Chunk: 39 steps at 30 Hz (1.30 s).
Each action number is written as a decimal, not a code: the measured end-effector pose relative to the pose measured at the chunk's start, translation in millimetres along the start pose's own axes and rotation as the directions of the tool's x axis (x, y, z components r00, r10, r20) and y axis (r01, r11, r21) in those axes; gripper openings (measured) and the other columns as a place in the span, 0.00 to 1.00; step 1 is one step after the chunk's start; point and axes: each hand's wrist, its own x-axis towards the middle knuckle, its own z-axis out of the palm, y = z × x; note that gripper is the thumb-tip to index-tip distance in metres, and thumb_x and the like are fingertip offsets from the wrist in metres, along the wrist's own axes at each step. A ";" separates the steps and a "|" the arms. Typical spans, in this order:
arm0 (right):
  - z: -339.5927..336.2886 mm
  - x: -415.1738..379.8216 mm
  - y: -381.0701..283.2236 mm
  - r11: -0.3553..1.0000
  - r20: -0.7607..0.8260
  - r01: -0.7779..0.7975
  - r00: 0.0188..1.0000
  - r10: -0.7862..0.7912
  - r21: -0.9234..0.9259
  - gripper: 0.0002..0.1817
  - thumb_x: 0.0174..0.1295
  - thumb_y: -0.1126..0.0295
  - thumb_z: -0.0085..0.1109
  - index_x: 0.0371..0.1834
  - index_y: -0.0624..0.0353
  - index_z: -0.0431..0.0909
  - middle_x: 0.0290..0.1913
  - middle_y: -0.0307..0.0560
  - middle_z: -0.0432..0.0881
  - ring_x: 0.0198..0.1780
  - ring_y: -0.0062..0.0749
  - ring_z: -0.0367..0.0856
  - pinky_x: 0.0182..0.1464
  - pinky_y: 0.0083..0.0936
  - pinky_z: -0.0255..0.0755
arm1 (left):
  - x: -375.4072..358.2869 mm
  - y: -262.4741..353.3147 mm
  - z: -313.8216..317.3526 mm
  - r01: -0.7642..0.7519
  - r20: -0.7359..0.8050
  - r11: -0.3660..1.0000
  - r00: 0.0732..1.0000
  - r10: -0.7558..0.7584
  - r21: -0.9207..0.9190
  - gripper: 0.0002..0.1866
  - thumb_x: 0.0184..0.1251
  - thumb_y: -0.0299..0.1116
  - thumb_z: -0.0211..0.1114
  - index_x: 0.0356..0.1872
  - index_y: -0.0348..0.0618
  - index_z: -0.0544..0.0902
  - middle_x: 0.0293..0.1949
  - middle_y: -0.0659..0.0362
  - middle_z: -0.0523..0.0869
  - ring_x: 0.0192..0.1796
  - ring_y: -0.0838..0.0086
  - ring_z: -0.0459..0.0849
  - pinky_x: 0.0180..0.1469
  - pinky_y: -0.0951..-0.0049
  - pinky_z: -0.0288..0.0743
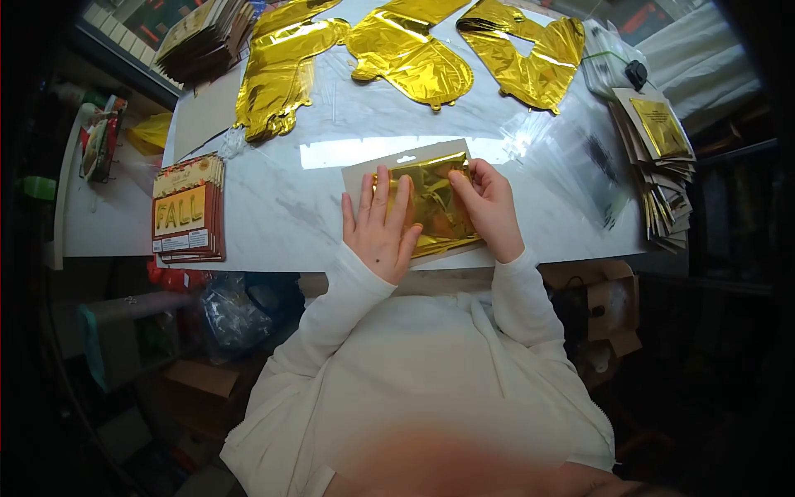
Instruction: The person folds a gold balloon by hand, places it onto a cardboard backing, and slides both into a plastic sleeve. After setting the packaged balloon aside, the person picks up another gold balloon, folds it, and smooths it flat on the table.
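Near the front edge of the table, a folded gold foil balloon (436,192) lies on a backing card (357,177) with a hanging hole at its top. My left hand (379,224) rests flat with fingers spread over the left part of the foil and card. At the right side, my right hand (490,207) grips the balloon's edge, thumb on top and the other fingers curled; whether it also holds the card is hidden.
Gold foil balloons (414,54) lie flat along the back. Packaged "FALL" cards (189,207) are stacked at left, with another card stack (199,37) behind. At right are clear plastic bags (584,161) and cards with gold foil (658,157).
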 end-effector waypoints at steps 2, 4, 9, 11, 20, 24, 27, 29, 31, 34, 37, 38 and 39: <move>1.3 -2.1 -3.7 0.999 -0.049 0.029 0.998 -0.027 0.033 0.14 0.76 0.74 0.61 0.60 0.68 0.76 0.43 0.37 0.84 0.37 0.10 0.78 0.40 0.11 0.72 | -0.8 1.9 2.8 0.004 0.000 0.997 1.000 -0.004 0.072 0.41 0.75 0.47 0.63 0.84 0.47 0.59 0.85 0.43 0.53 0.86 0.47 0.50 0.81 0.33 0.41; -0.5 -5.2 -8.2 0.974 -0.163 0.069 0.981 -0.105 -0.216 0.18 0.74 0.76 0.63 0.64 0.68 0.74 0.38 0.38 0.84 0.34 0.11 0.78 0.36 0.11 0.72 | -1.6 4.3 -2.4 0.003 0.019 0.997 1.000 -0.004 0.073 0.40 0.76 0.48 0.62 0.84 0.48 0.59 0.85 0.43 0.53 0.86 0.46 0.50 0.81 0.34 0.39; 3.2 -6.3 -14.8 0.920 -0.133 0.106 0.977 -0.167 -0.377 0.18 0.72 0.76 0.64 0.62 0.65 0.74 0.34 0.39 0.83 0.31 0.13 0.79 0.34 0.14 0.74 | 1.7 8.4 -4.8 0.006 -0.018 1.000 1.000 -0.007 -0.002 0.41 0.75 0.52 0.63 0.82 0.43 0.61 0.84 0.39 0.53 0.85 0.43 0.51 0.82 0.35 0.39; 3.5 -5.4 -15.5 0.910 -0.115 0.120 0.977 -0.179 -0.398 0.18 0.71 0.76 0.65 0.61 0.64 0.75 0.34 0.39 0.83 0.31 0.14 0.79 0.34 0.15 0.74 | 4.9 8.3 -1.0 -0.021 -0.071 0.999 0.997 0.018 -0.044 0.43 0.74 0.53 0.64 0.80 0.35 0.62 0.83 0.36 0.53 0.85 0.40 0.50 0.82 0.37 0.39; 1.8 -14.4 -25.1 0.533 0.001 0.265 0.896 -0.445 -0.804 0.20 0.69 0.74 0.66 0.63 0.62 0.77 0.57 0.54 0.83 0.55 0.39 0.86 0.57 0.33 0.80 | 6.0 10.8 12.1 -0.005 0.011 0.999 1.000 0.004 0.043 0.44 0.76 0.53 0.61 0.83 0.35 0.58 0.83 0.34 0.52 0.85 0.36 0.48 0.82 0.39 0.43; 5.9 -17.3 -28.1 0.195 0.408 0.509 0.823 -0.395 -0.838 0.32 0.72 0.64 0.61 0.78 0.58 0.67 0.81 0.58 0.63 0.82 0.53 0.59 0.80 0.45 0.57 | 5.9 11.1 14.2 -0.001 -0.001 0.999 1.000 0.001 0.038 0.44 0.76 0.53 0.60 0.83 0.36 0.58 0.83 0.34 0.52 0.85 0.36 0.48 0.82 0.39 0.43; 2.2 -17.5 -13.8 0.201 0.458 0.517 0.844 -0.278 -0.832 0.37 0.75 0.57 0.57 0.83 0.59 0.61 0.85 0.58 0.56 0.86 0.53 0.51 0.84 0.46 0.49 | 6.1 10.6 12.2 -0.004 0.016 0.999 1.000 0.003 0.054 0.44 0.76 0.53 0.59 0.83 0.36 0.58 0.83 0.34 0.52 0.85 0.36 0.48 0.82 0.39 0.43; 0.5 -17.9 -9.1 0.226 0.458 0.513 0.852 -0.255 -0.828 0.38 0.76 0.53 0.55 0.83 0.60 0.59 0.86 0.58 0.55 0.86 0.54 0.52 0.84 0.46 0.48 | 5.4 9.0 12.1 -0.017 0.026 0.998 1.000 0.016 0.058 0.44 0.76 0.54 0.59 0.83 0.36 0.58 0.83 0.34 0.52 0.85 0.36 0.48 0.82 0.40 0.43; 1.1 -20.1 -8.3 0.217 0.454 0.511 0.851 -0.264 -0.832 0.39 0.76 0.50 0.53 0.83 0.63 0.59 0.85 0.59 0.55 0.86 0.54 0.52 0.84 0.46 0.48 | 5.1 7.4 11.0 -0.024 0.042 0.999 0.999 0.023 0.037 0.44 0.76 0.54 0.60 0.83 0.35 0.58 0.83 0.33 0.51 0.85 0.35 0.46 0.83 0.39 0.41; 2.3 -20.0 -10.1 0.226 0.443 0.500 0.858 -0.261 -0.836 0.39 0.76 0.52 0.54 0.83 0.63 0.59 0.85 0.61 0.55 0.86 0.56 0.52 0.84 0.46 0.48 | 3.5 8.9 8.2 -0.052 0.037 0.998 0.998 0.052 0.020 0.47 0.73 0.56 0.63 0.82 0.34 0.57 0.83 0.32 0.49 0.85 0.34 0.43 0.82 0.35 0.35; 3.4 -20.8 -7.7 0.211 0.432 0.492 0.859 -0.273 -0.845 0.37 0.76 0.55 0.52 0.83 0.64 0.59 0.85 0.64 0.55 0.85 0.60 0.52 0.84 0.47 0.47 | -4.9 21.1 -12.0 -0.132 0.042 0.991 0.990 0.133 -0.024 0.53 0.68 0.60 0.67 0.83 0.34 0.57 0.83 0.32 0.49 0.85 0.34 0.43 0.80 0.29 0.31; 5.6 -22.5 -5.7 0.208 0.425 0.485 0.863 -0.275 -0.850 0.37 0.76 0.55 0.52 0.83 0.64 0.59 0.85 0.64 0.55 0.85 0.60 0.52 0.84 0.47 0.47 | -8.8 24.9 -18.0 -0.188 0.073 0.979 0.978 0.194 -0.074 0.56 0.64 0.63 0.69 0.83 0.34 0.57 0.84 0.33 0.50 0.85 0.33 0.43 0.79 0.26 0.29; 9.0 -25.5 -3.2 0.204 0.417 0.479 0.864 -0.283 -0.854 0.36 0.76 0.57 0.51 0.82 0.64 0.60 0.84 0.64 0.55 0.85 0.62 0.52 0.84 0.48 0.47 | -11.3 25.6 -17.0 -0.203 0.074 0.976 0.975 0.209 -0.083 0.59 0.59 0.62 0.73 0.83 0.33 0.57 0.84 0.33 0.50 0.86 0.36 0.43 0.77 0.23 0.27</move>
